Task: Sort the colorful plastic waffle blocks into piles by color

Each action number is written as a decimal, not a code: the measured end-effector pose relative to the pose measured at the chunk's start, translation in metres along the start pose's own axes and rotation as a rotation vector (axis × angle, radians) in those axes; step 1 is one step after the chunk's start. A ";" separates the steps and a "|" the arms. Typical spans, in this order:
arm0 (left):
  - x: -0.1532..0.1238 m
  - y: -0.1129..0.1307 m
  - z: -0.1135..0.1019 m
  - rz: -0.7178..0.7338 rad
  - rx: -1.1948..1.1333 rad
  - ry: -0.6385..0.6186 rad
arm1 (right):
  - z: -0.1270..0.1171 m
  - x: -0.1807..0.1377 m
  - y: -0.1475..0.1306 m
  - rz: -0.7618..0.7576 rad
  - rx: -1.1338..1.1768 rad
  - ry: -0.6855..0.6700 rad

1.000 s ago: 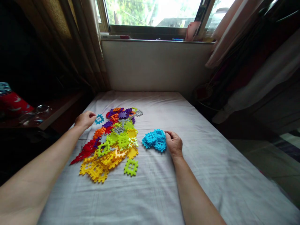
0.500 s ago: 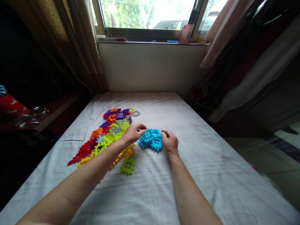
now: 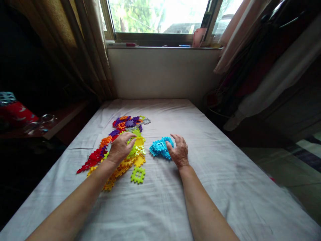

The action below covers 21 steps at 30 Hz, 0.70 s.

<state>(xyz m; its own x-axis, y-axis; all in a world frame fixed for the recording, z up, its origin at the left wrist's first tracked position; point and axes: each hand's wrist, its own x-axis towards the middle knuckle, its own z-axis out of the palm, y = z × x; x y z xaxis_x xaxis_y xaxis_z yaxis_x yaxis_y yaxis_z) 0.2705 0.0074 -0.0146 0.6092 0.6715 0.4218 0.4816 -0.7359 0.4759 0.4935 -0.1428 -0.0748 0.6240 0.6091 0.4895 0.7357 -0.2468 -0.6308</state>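
Observation:
My left hand (image 3: pixel 122 147) is over the mixed pile of interlocking plastic tiles, its thumb and fingers apart. Just right of its fingertips lies a yellow tile (image 3: pixel 139 141); I see no tile gripped. My right hand (image 3: pixel 178 150) is open beside a small heap of blue tiles (image 3: pixel 160 146), thumb and fingers spread at the heap's right edge. Whether the thumb touches the blue tiles I cannot tell. A lime green tile (image 3: pixel 137 175) with a window pattern lies flat at the near end of the pile. My left hand and forearm hide part of the pile.
Red tiles (image 3: pixel 91 160), orange tiles (image 3: pixel 105 141) and purple tiles (image 3: pixel 129 123) spread across the left of the sheet-covered bed (image 3: pixel 160 207). A wall and window stand beyond it. At far left, glasses and a red item (image 3: pixel 17 113) rest on a dark surface.
My left hand has moved left from the blue heap to above the mixed pile. The fingers of my right hand have spread, and the blue tiles have shifted into a tighter heap.

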 end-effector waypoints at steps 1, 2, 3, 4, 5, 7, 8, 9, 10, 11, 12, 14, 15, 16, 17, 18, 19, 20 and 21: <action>-0.008 -0.012 -0.012 -0.050 0.041 0.048 | -0.001 -0.004 -0.006 -0.073 -0.057 -0.042; -0.016 -0.025 -0.024 -0.121 0.078 0.112 | -0.002 -0.008 -0.012 -0.136 -0.114 -0.097; -0.024 -0.038 -0.035 -0.198 0.111 0.158 | -0.002 -0.012 -0.018 -0.185 -0.167 -0.158; -0.031 -0.051 -0.046 -0.278 0.143 0.197 | -0.002 -0.016 -0.023 -0.217 -0.216 -0.217; -0.038 -0.063 -0.056 -0.357 0.169 0.222 | -0.001 -0.020 -0.027 -0.232 -0.258 -0.268; -0.050 -0.085 -0.071 -0.501 0.187 0.270 | 0.002 -0.026 -0.032 -0.229 -0.321 -0.336; -0.056 -0.095 -0.076 -0.559 0.181 0.290 | 0.004 -0.027 -0.034 -0.219 -0.342 -0.357; -0.060 -0.104 -0.080 -0.604 0.170 0.310 | 0.005 -0.027 -0.035 -0.207 -0.357 -0.371; -0.064 -0.111 -0.082 -0.630 0.159 0.326 | 0.006 -0.026 -0.035 -0.196 -0.366 -0.379; -0.068 -0.118 -0.083 -0.647 0.147 0.341 | 0.008 -0.024 -0.034 -0.188 -0.372 -0.385; -0.070 -0.123 -0.083 -0.653 0.137 0.354 | 0.009 -0.021 -0.034 -0.182 -0.374 -0.389; -0.074 -0.129 -0.082 -0.653 0.117 0.377 | 0.013 -0.014 -0.031 -0.184 -0.372 -0.390; -0.076 -0.131 -0.081 -0.653 0.107 0.386 | 0.015 -0.009 -0.028 -0.187 -0.371 -0.386; -0.076 -0.133 -0.079 -0.652 0.101 0.393 | 0.018 -0.003 -0.025 -0.189 -0.372 -0.379; -0.077 -0.134 -0.078 -0.654 0.099 0.400 | 0.021 0.002 -0.022 -0.189 -0.375 -0.368; -0.078 -0.136 -0.077 -0.656 0.098 0.407 | 0.024 0.009 -0.018 -0.188 -0.381 -0.355; -0.078 -0.137 -0.075 -0.657 0.098 0.416 | 0.027 0.015 -0.013 -0.185 -0.389 -0.340; -0.079 -0.139 -0.074 -0.654 0.094 0.426 | 0.031 0.022 -0.009 -0.180 -0.398 -0.326; -0.080 -0.141 -0.074 -0.649 0.085 0.440 | 0.034 0.030 -0.004 -0.172 -0.407 -0.312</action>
<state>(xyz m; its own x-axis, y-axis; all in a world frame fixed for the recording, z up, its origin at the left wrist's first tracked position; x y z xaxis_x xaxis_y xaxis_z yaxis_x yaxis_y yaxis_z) 0.1079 0.0637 -0.0584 -0.1072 0.9287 0.3549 0.7132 -0.1769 0.6783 0.5000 -0.0980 -0.0776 0.4233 0.8460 0.3241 0.9016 -0.3583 -0.2425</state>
